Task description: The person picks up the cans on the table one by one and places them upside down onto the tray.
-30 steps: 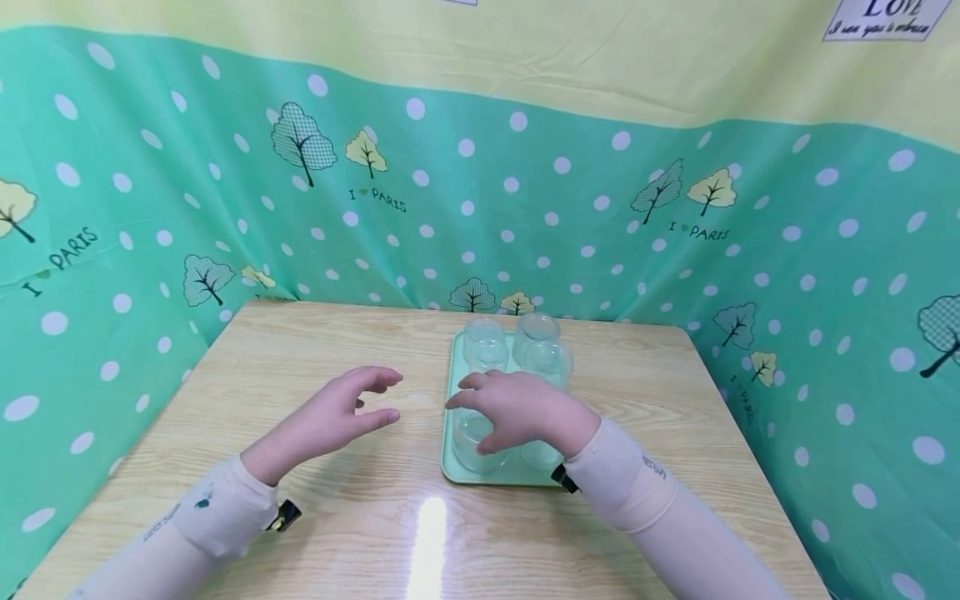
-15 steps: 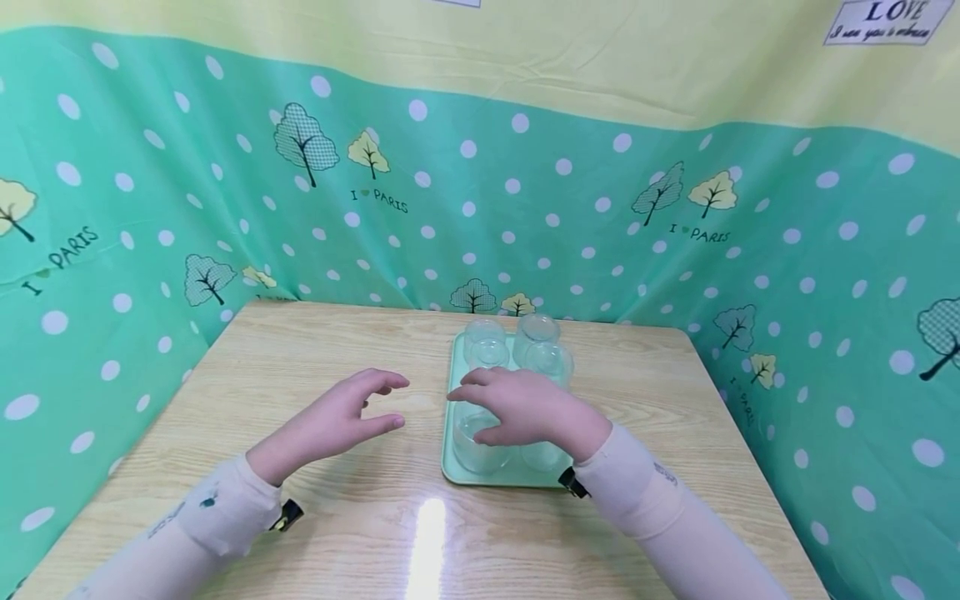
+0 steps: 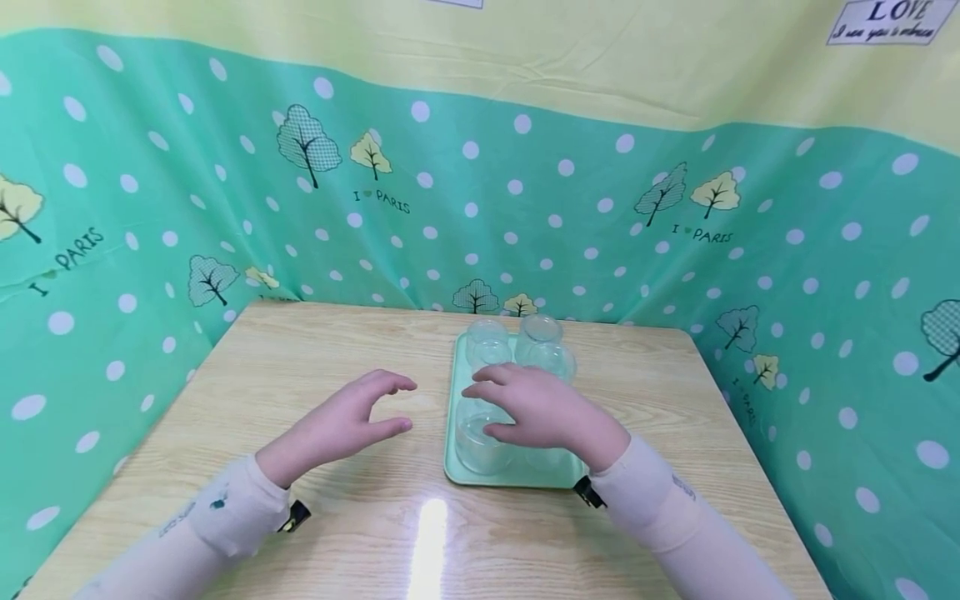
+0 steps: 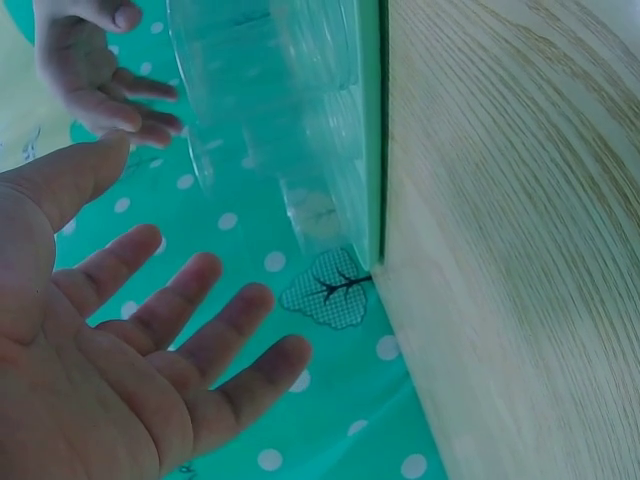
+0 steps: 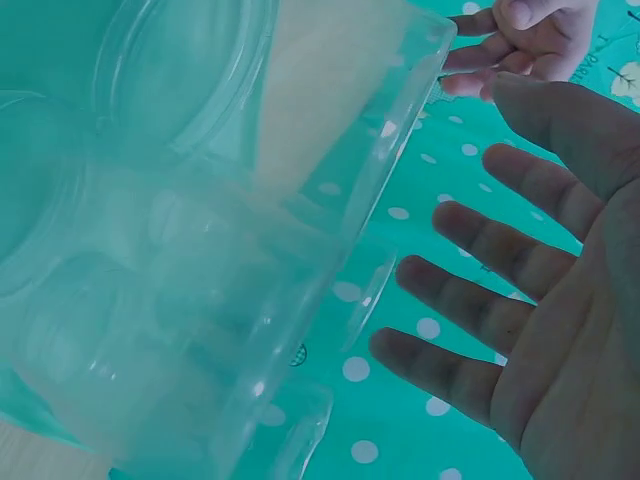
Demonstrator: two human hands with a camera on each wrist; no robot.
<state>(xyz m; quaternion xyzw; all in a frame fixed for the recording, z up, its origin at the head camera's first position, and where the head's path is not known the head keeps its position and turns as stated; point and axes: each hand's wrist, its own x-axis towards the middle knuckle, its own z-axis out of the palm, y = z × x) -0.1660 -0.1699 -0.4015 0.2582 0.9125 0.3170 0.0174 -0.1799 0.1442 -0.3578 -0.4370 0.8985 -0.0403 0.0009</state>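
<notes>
Several clear cups stand on a pale green tray (image 3: 495, 481), among them a front-left cup (image 3: 476, 458) and a back-right cup (image 3: 542, 331). Above the front cups hovers my right hand (image 3: 551, 412), fingers spread and slightly bent, hiding part of the tray. In the right wrist view, its fingers (image 5: 480, 300) lie apart from a large clear cup (image 5: 330, 150) beside them. To the left of the tray my left hand (image 3: 348, 421) is held over the table, thumb and fingers parted. Nothing is in its palm, as the left wrist view shows.
The light wooden table (image 3: 322, 342) extends on both sides of the tray. A green and yellow printed curtain (image 3: 420, 208) closes off the back and the sides. A bright light reflection lies on the table in front.
Both hands have drifted slightly to the right, the right hand a little more. The cups and tray have stayed in place on the table.
</notes>
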